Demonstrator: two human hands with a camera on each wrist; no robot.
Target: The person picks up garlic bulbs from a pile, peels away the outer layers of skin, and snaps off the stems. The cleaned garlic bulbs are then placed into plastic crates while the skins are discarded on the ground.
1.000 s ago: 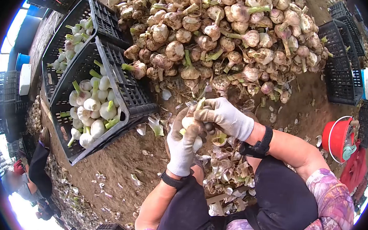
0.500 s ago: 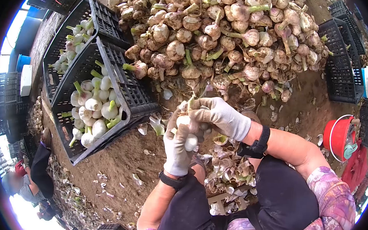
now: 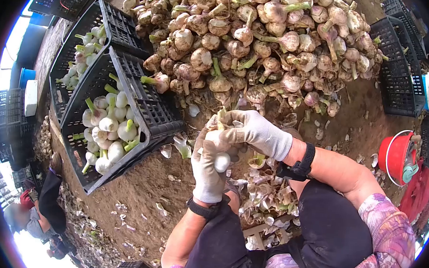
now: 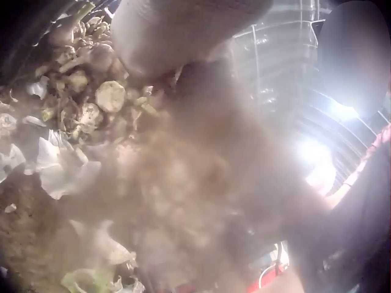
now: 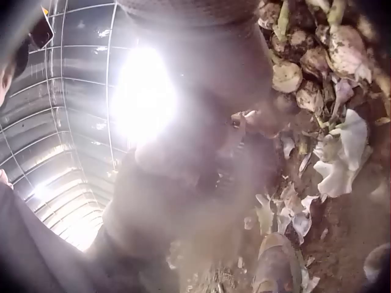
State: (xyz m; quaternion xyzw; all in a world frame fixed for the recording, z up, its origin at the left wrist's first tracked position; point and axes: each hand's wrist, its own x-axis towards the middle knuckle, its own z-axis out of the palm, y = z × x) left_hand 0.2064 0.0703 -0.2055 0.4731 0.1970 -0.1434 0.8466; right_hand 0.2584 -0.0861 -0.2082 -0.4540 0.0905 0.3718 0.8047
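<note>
In the head view both gloved hands meet around a garlic bulb (image 3: 216, 138) whose short green stem points up. The left hand (image 3: 207, 171) curls its fingers round the bulb from below and the left. From the right, the right hand (image 3: 261, 134) pinches at the bulb's upper part near the stem. A peeled white bulb (image 3: 221, 162) shows just under the first, against the left hand's fingers; how it is held cannot be told. Both wrist views are hazy, with the left hand (image 4: 183, 36) and the right hand (image 5: 201, 61) blurred and the bulb indistinct.
A pile of unpeeled garlic (image 3: 239, 47) lies ahead. Black crates (image 3: 148, 130) with cleaned white bulbs stand at left. Peelings (image 3: 264, 196) litter the ground between the knees. A red bucket (image 3: 392, 159) and more crates (image 3: 399, 76) are at right; another person (image 3: 37, 216) is at far left.
Both hands have shifted slightly left, still together round the bulb. The skin strands that stuck up by the stem no longer show, and the white bulb below is more exposed.
</note>
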